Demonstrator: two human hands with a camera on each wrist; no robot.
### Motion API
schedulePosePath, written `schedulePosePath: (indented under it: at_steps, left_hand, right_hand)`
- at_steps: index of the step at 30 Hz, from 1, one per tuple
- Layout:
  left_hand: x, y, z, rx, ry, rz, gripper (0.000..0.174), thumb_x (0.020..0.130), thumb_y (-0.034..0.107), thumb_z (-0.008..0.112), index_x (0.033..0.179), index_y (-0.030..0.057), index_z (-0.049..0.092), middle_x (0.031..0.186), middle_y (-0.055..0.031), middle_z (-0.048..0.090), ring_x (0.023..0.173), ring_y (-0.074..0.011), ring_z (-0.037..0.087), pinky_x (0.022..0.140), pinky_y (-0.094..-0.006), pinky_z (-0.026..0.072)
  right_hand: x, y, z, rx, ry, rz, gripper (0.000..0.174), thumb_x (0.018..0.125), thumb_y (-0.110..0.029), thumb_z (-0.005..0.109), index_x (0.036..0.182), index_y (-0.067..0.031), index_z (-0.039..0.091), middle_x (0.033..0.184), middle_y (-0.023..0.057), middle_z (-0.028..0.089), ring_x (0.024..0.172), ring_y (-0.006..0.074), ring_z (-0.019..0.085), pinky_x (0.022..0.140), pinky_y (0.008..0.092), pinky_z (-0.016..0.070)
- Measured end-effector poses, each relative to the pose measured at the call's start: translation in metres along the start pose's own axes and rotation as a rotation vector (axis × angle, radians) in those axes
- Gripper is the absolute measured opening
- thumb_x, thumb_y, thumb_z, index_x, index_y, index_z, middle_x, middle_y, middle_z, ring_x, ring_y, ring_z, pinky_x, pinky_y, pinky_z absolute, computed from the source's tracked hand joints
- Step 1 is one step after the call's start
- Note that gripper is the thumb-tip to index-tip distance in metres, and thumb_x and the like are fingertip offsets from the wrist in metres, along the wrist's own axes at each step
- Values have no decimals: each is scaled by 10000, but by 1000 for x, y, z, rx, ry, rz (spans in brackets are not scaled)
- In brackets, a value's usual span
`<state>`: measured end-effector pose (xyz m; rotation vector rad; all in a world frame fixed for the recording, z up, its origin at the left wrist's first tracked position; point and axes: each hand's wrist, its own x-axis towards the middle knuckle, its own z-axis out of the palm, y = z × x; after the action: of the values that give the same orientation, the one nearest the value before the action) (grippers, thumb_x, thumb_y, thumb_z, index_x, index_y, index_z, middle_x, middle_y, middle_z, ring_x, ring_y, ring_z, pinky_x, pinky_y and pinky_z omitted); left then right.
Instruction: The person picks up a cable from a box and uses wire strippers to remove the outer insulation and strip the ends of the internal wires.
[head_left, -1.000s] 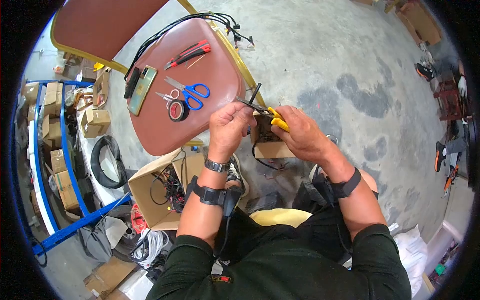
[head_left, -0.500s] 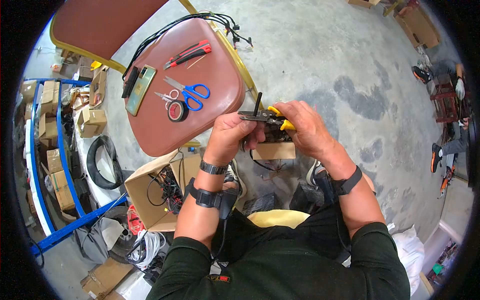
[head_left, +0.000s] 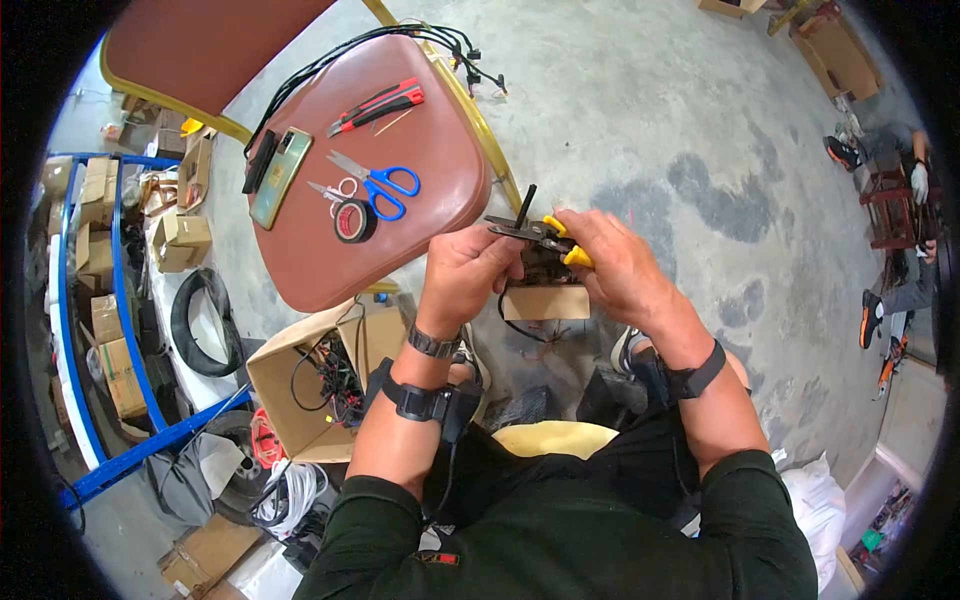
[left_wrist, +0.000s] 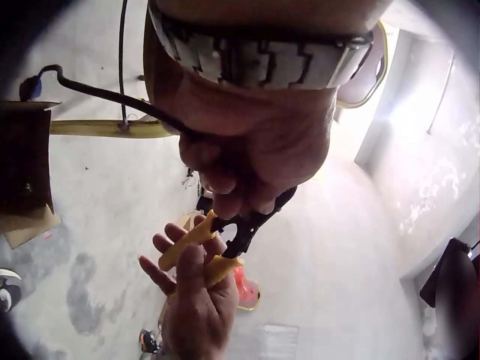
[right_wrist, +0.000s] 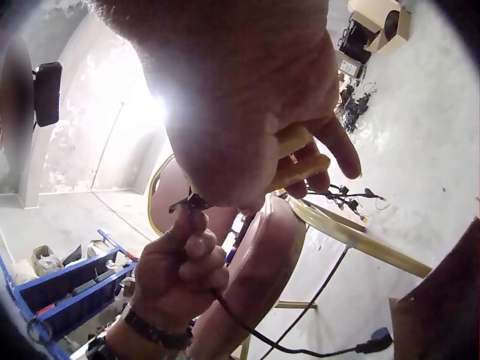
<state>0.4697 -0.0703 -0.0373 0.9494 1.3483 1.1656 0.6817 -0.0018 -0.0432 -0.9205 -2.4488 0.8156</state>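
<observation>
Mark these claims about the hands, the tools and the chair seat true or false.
1. The right hand grips yellow-handled pliers. True.
2. The left hand rests idle on the chair seat. False: it pinches a black cable up at the pliers' head.
3. Blue-handled scissors lie on the chair seat. True.
4. The roll of black tape lies on the floor. False: it lies on the seat beside the scissors.
5. The open cardboard box beside the chair holds tangled wires. True.
</observation>
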Motion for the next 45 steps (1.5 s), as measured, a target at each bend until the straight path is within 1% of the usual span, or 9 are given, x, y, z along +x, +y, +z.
schedulePosePath:
  at_steps: [4, 7, 16, 19, 22, 26, 35, 39, 45]
  left_hand:
    - [-1, -4, 1, 142, 35, 36, 170, 940, 143, 654, 890, -7, 714, 672, -25, 654, 522, -56, 527, 464, -198, 393]
    - [0, -2, 5, 230, 91, 48, 173, 901, 116, 673, 796, -18, 705, 618, -39, 651, 543, -76, 558, 499, -249, 440]
    - [2, -5, 13, 526, 172, 324, 118, 876, 77, 670, 841, -29, 709, 624, -76, 661, 550, -130, 615, 534, -287, 487]
    - [1, -8, 10, 289, 118, 107, 131, 904, 91, 645, 858, -19, 699, 678, -76, 685, 566, -129, 626, 512, -275, 476]
    - [4, -3, -8, -116, -91, -159, 132, 933, 106, 615, 894, 0, 684, 754, -83, 708, 579, -114, 624, 486, -246, 455]
    - [-1, 8, -13, -277, -196, -223, 142, 954, 135, 606, 937, 11, 673, 770, -83, 702, 566, -102, 603, 485, -216, 435]
    - [-1, -3, -1, -144, -38, -115, 183, 939, 146, 641, 826, 11, 689, 727, -62, 688, 552, -76, 577, 487, -208, 431]
    - [1, -8, 2, -44, 6, -53, 177, 935, 136, 648, 848, -4, 711, 695, -50, 681, 533, -69, 568, 478, -210, 430]
    - [2, -13, 12, 202, 126, 111, 145, 905, 106, 665, 892, -27, 723, 620, -64, 665, 500, -83, 555, 473, -250, 435]
  right_hand:
    - [-4, -1, 2, -11, -27, 40, 559, 742, 18, 648, 1280, -35, 508, 1047, 166, 594, 985, 378, 580, 811, 443, 488]
    - [-5, -3, 0, -21, -44, 73, 523, 791, -30, 676, 1289, -40, 515, 1061, 168, 612, 993, 379, 591, 835, 436, 491]
    - [-6, -2, 1, 2, -64, 115, 350, 847, -86, 657, 1169, -38, 530, 970, 174, 599, 918, 386, 584, 779, 460, 470]
    - [-5, -3, -2, -22, -76, 137, 335, 833, -61, 669, 1136, -62, 527, 972, 163, 595, 930, 381, 578, 789, 456, 462]
    - [-3, -1, -3, -41, -46, 91, 324, 799, -23, 653, 1093, -58, 523, 932, 160, 574, 895, 383, 565, 769, 460, 452]
    - [-1, -5, -3, -30, 0, 32, 300, 754, 32, 609, 1031, -44, 523, 892, 164, 549, 850, 388, 549, 740, 468, 446]
    - [1, -3, -1, -15, -1, 5, 403, 731, 49, 600, 1119, -38, 536, 930, 167, 582, 888, 388, 578, 757, 465, 463]
    - [-1, -1, -2, -8, -45, 57, 512, 718, 83, 596, 1213, -34, 545, 1020, 173, 613, 975, 385, 590, 842, 448, 472]
    - [-3, 3, 0, -49, -73, 102, 518, 720, 70, 589, 1226, -30, 545, 1070, 185, 622, 998, 389, 586, 863, 455, 472]
